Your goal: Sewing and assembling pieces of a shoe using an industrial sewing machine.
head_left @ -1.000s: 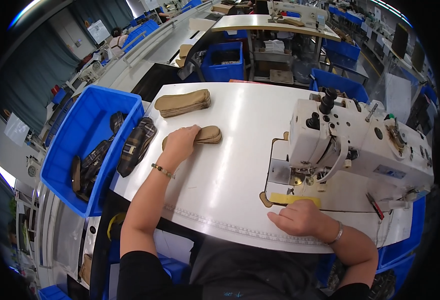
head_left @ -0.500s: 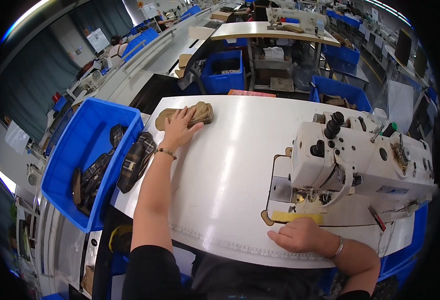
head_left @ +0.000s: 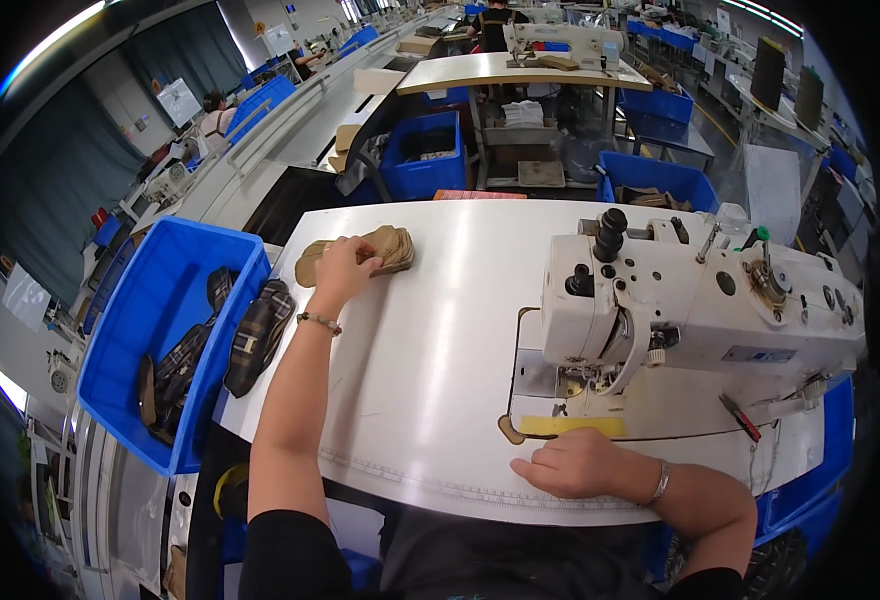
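Note:
A stack of tan, sole-shaped fabric pieces (head_left: 392, 250) lies at the far left of the white sewing table (head_left: 430, 370). My left hand (head_left: 343, 270) is on the stack, its fingers bent and pinching at the upper pieces. Close to the table's front edge rests my right hand (head_left: 568, 464), fingers curled in; whatever they may hold is hidden. Just beyond it, a yellow strip (head_left: 572, 426) lies before the needle area of a white sewing machine (head_left: 660, 310). Dark plaid, sole-shaped pieces (head_left: 258, 338) sit at the left edge of the table.
A blue bin (head_left: 175, 340) with more plaid pieces stands against the table's left side. Red-handled snips (head_left: 740, 417) lie by the machine on the right. Beyond the table are another sewing table (head_left: 520, 72) and blue bins (head_left: 425, 155). Other people work far back.
My left hand has gone from lying spread flat over the tan stack to bent, pinching fingers. My right hand stays by the yellow strip. The whole view has shifted slightly.

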`<state>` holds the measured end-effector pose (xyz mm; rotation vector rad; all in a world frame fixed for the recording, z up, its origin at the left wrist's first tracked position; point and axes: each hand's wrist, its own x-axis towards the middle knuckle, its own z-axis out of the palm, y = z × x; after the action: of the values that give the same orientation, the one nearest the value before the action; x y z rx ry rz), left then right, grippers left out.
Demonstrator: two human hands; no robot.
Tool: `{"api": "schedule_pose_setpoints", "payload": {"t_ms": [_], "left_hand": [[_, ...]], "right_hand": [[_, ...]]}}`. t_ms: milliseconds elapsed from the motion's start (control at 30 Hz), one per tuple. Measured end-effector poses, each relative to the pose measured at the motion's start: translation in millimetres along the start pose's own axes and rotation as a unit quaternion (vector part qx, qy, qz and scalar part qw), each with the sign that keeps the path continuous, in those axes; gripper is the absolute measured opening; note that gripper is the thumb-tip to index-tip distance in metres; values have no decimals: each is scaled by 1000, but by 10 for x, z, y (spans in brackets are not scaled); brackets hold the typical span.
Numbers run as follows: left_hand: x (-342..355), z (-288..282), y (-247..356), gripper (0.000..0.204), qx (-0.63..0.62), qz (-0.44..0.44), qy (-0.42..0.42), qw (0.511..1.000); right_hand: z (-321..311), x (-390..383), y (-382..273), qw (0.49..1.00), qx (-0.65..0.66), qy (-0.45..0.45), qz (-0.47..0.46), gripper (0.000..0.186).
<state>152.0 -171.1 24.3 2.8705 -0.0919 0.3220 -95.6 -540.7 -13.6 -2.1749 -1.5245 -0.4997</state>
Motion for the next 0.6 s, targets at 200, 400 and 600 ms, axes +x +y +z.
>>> {"api": "schedule_pose_setpoints", "payload": {"t_ms": [200,400,600], "left_hand": [[119,147,-200,26,-135,3,-10,991],[105,201,-249,24,-117,50,68,989],[38,97,-178,17,-79,32,28,996]], "right_hand": [[-8,18,-3,999,-27,7,-22,22],[-6,23,-1,999,-26,9,-28,21],[2,39,-39,999,-22,22,-26,19]]}}
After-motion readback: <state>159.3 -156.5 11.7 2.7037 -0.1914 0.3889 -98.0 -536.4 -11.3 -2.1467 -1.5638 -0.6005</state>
